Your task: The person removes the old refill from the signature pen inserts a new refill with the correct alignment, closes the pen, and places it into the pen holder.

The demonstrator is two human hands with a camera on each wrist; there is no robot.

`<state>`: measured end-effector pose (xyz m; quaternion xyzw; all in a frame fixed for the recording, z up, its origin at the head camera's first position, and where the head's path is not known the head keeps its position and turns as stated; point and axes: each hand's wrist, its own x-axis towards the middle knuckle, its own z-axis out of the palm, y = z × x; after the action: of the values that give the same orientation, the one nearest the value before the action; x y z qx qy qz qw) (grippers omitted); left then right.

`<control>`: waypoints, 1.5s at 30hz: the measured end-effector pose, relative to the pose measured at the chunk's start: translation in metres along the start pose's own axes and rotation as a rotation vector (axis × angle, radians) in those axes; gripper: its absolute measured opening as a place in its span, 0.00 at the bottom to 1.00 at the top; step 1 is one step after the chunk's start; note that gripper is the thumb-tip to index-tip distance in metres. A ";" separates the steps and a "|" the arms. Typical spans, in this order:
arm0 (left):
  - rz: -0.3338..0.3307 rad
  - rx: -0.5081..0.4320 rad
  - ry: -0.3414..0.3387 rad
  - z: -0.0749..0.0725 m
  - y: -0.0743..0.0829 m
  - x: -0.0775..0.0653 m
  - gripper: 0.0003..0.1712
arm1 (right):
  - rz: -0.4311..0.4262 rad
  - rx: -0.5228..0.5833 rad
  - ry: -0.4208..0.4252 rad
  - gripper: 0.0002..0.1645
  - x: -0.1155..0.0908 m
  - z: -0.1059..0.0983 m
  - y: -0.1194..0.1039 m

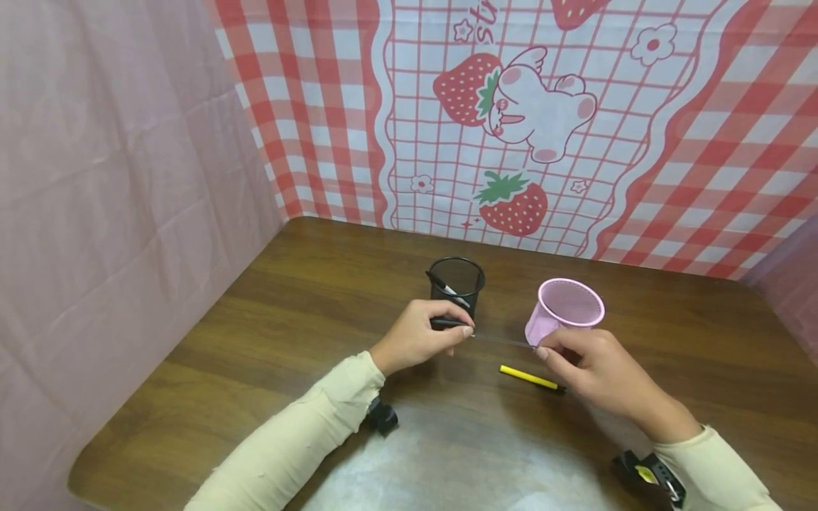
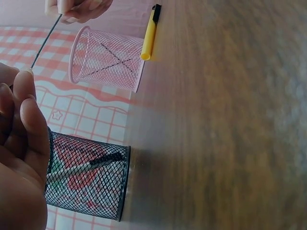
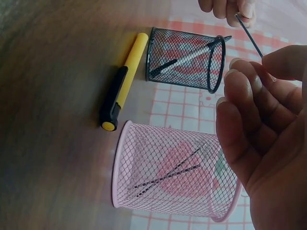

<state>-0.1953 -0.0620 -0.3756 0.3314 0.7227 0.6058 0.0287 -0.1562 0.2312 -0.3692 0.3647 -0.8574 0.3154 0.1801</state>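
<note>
My left hand grips a slim black pen-like piece, mostly hidden by the fingers in the left wrist view. From its front a thin dark rod runs across to my right hand, whose thumb and index finger pinch the far end. The rod spans the gap between both hands, above the table. Behind the left hand stands a black mesh cup with a black-and-white pen leaning in it. Just behind the right hand is a pink mesh cup, holding two thin dark sticks.
A yellow stick-shaped tool with a black clip end lies on the brown wooden table, in front of the pink cup. A red-and-white checked cloth hangs behind the table, and a pale pink curtain at the left.
</note>
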 end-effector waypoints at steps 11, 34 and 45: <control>0.010 0.009 0.010 0.000 -0.026 0.005 0.05 | 0.017 -0.034 -0.031 0.19 -0.003 0.002 0.003; 0.018 0.041 -0.010 0.001 -0.024 0.005 0.09 | 0.021 -0.072 -0.106 0.13 -0.004 0.015 0.005; -0.020 0.029 -0.012 0.003 -0.016 0.004 0.07 | 0.026 -0.114 -0.141 0.11 -0.005 0.021 0.006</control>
<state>-0.2042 -0.0582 -0.3893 0.3280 0.7345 0.5930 0.0343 -0.1589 0.2230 -0.3898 0.3639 -0.8891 0.2421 0.1356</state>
